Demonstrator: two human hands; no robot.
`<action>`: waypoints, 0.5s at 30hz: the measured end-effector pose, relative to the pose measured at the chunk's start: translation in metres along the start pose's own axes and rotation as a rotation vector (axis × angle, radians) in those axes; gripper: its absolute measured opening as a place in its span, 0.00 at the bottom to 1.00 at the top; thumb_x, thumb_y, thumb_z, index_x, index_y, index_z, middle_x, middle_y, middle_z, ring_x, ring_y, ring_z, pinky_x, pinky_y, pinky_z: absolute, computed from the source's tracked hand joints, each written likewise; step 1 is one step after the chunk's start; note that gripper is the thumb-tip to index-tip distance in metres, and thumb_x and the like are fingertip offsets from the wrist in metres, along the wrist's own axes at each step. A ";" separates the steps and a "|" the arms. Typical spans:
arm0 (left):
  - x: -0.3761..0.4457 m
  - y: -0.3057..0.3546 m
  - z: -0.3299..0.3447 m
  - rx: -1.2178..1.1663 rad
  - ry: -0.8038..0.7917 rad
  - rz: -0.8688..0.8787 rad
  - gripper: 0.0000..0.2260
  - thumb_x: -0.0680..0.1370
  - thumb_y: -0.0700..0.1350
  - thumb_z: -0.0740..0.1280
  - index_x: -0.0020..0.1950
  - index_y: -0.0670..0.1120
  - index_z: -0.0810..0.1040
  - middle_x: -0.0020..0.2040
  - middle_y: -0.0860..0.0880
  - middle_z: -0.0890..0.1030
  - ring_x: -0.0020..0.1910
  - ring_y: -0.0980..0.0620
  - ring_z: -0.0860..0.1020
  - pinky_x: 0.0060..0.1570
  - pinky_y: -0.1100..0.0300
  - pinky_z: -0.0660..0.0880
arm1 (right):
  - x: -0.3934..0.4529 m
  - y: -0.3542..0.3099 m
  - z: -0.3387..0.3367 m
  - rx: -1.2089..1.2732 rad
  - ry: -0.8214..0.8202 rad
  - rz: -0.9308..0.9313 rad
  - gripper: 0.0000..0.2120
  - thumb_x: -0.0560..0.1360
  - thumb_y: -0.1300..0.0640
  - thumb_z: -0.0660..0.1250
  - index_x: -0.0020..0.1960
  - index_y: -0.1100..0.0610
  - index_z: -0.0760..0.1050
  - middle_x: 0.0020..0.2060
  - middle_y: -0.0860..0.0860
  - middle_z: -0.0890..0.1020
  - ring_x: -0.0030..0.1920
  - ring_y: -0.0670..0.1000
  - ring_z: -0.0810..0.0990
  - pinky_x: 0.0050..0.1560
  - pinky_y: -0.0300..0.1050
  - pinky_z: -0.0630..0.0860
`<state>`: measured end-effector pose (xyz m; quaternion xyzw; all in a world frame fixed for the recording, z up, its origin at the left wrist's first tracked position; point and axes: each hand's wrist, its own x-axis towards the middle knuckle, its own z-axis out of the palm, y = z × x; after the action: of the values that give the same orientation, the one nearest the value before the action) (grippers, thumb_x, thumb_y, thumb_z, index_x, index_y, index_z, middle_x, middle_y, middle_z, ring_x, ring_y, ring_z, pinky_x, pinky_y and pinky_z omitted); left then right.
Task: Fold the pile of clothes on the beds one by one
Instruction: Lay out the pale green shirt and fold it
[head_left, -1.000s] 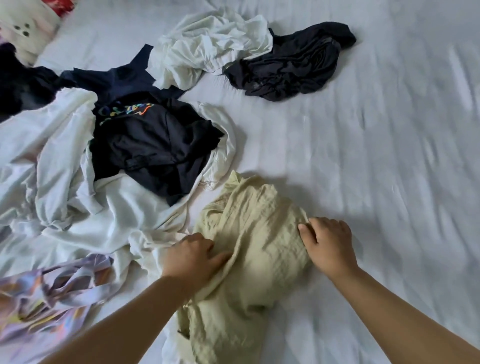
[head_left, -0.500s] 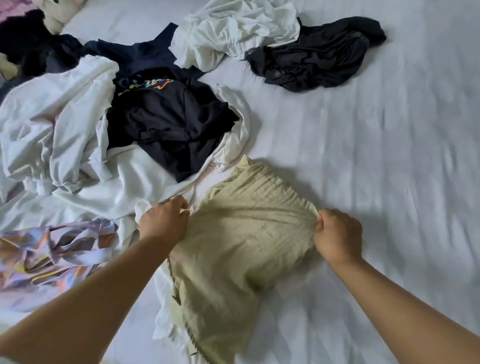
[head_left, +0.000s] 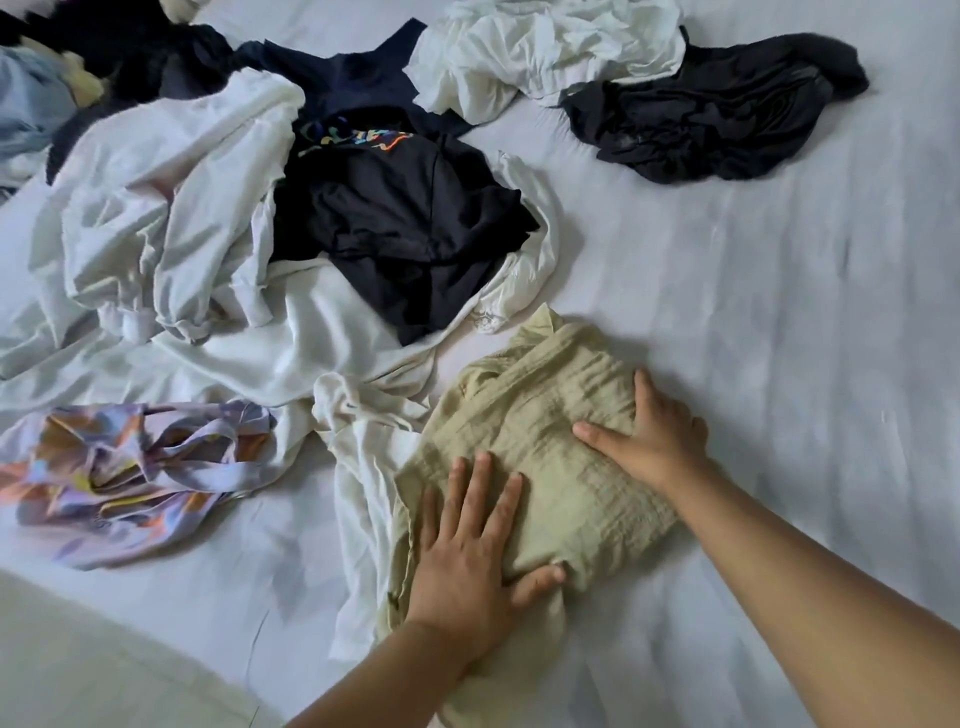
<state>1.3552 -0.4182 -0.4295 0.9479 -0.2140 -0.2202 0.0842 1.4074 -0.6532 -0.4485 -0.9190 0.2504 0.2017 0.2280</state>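
Both hands have let go of the cloth edges they pinched half a second ago; on the white bed (head_left: 753, 312), beside the unfolded pile (head_left: 291, 249) (whites, darks), the beige garment (head_left: 550, 467) lies folded under the flat, open left hand (head_left: 467, 561) and right hand (head_left: 654, 441)

I see: crinkled garment (head_left: 550, 457) pale olive | bedsheet (head_left: 753, 322) white | T-shirt (head_left: 410, 218) black, multicoloured print | patterned cloth (head_left: 130, 467) lilac with orange, yellow

One head-worn wide-angle view looks steeply down, close over the bed (head_left: 727, 312), forearms entering from six o'clock.
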 end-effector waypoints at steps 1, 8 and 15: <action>0.005 -0.001 -0.002 -0.006 -0.010 -0.010 0.42 0.63 0.79 0.36 0.70 0.60 0.28 0.70 0.55 0.22 0.68 0.53 0.21 0.62 0.54 0.17 | 0.001 -0.001 0.000 0.006 -0.006 -0.043 0.55 0.64 0.27 0.65 0.77 0.51 0.41 0.73 0.59 0.63 0.71 0.61 0.64 0.70 0.57 0.59; 0.012 0.013 -0.008 -0.002 -0.136 0.038 0.44 0.58 0.79 0.29 0.70 0.61 0.28 0.71 0.54 0.25 0.67 0.53 0.20 0.59 0.53 0.16 | -0.014 0.005 0.004 -0.063 -0.031 -0.249 0.46 0.73 0.44 0.69 0.76 0.41 0.37 0.62 0.56 0.78 0.56 0.59 0.79 0.54 0.47 0.74; 0.023 0.075 0.008 0.013 -0.128 0.073 0.29 0.77 0.66 0.39 0.77 0.59 0.42 0.77 0.53 0.35 0.69 0.53 0.25 0.70 0.47 0.27 | -0.071 0.106 -0.034 -0.313 0.182 -0.051 0.40 0.78 0.47 0.61 0.76 0.46 0.35 0.50 0.54 0.82 0.45 0.57 0.81 0.42 0.46 0.74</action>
<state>1.3429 -0.4957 -0.4269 0.9241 -0.2548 -0.2756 0.0723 1.3013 -0.7260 -0.4197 -0.9638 0.2119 0.1484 0.0638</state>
